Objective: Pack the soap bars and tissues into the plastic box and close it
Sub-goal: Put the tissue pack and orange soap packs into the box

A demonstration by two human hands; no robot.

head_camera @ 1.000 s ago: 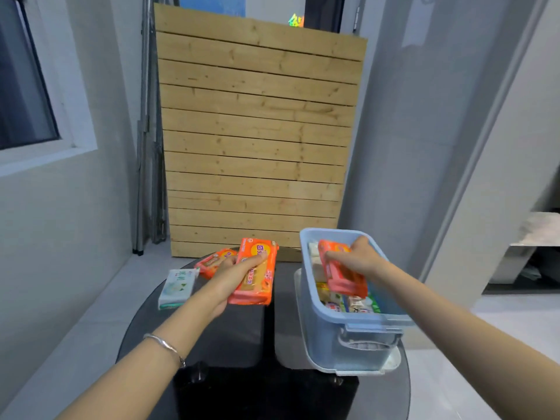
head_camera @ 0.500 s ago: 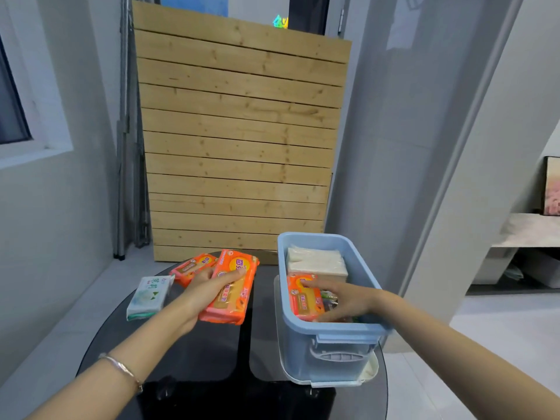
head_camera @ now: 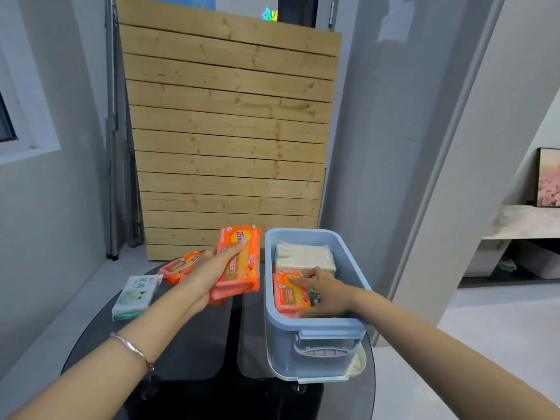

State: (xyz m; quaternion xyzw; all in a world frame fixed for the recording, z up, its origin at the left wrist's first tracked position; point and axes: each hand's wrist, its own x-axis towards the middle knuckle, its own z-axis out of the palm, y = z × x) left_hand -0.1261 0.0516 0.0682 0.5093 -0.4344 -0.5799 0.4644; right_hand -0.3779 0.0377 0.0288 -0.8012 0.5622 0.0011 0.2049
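Right now the left hand [head_camera: 209,277] is lifted above the dark round table [head_camera: 194,353], fingers closed around an orange soap pack [head_camera: 241,262] — thumb across its printed face, the pack tilted with its far end raised. It hangs just left of the blue plastic box [head_camera: 315,347], near the box's rim but not over the opening. The right hand [head_camera: 325,294] is down inside the box, palm down and fingers spread loosely, resting on a second orange soap bar [head_camera: 291,294] that lies flat in the near half; whether it grips this bar or only presses on it cannot be told. Behind that bar, in the far half of the box, sits a white tissue pack [head_camera: 304,257], touching or nearly touching the fingertips. On the table to the left, another orange soap pack [head_camera: 177,266] lies partly hidden by the left hand, and beyond it a green-and-white tissue packet [head_camera: 136,294] rests near the table's edge. The box stands on its pale lid [head_camera: 359,363], open at the top.
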